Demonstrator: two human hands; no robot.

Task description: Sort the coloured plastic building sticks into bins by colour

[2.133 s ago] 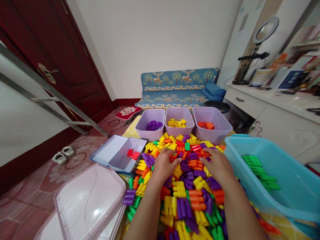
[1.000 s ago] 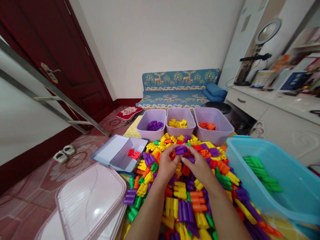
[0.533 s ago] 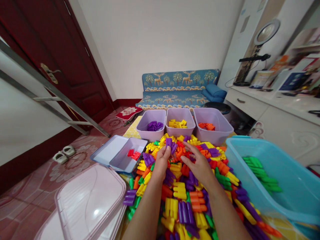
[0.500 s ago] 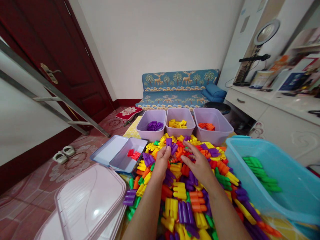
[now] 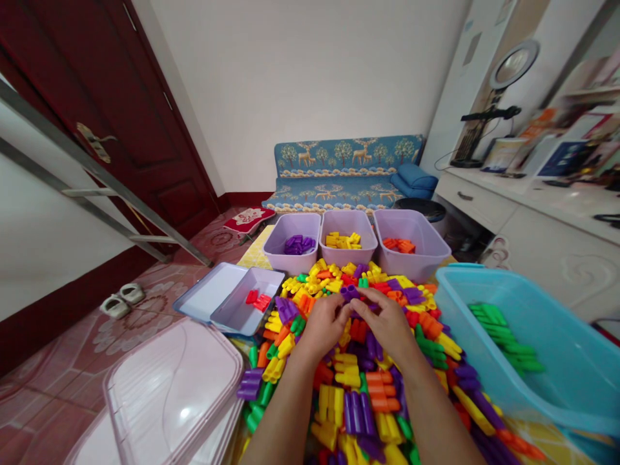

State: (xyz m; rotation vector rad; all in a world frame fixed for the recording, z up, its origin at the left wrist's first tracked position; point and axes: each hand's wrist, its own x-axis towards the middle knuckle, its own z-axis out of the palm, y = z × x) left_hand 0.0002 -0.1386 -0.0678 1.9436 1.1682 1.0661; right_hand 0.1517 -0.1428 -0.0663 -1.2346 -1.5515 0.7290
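Above a heap of plastic toy building blocks (image 5: 356, 403), my left hand (image 5: 325, 323) and my right hand (image 5: 384, 321) meet with their fingertips together. Between them is a purple building block (image 5: 349, 292), its round open ends facing up. The fingers of both hands are closed around its sides, and its lower part is hidden behind them. Yellow, orange, purple, green and red blocks lie loose under and around my wrists.
Behind the heap stand lilac bins with purple (image 5: 292, 261), yellow (image 5: 347, 256) and orange blocks (image 5: 421, 258). A hinged box (image 5: 232, 316) at left holds red blocks; a blue tub (image 5: 489, 381) at right holds green ones. Clear lids (image 5: 169, 387) lie at front left.
My left hand has brought the purple block right and down toward my right hand. The right hand's spread fingers have closed in on it, and the block has turned, ends up.
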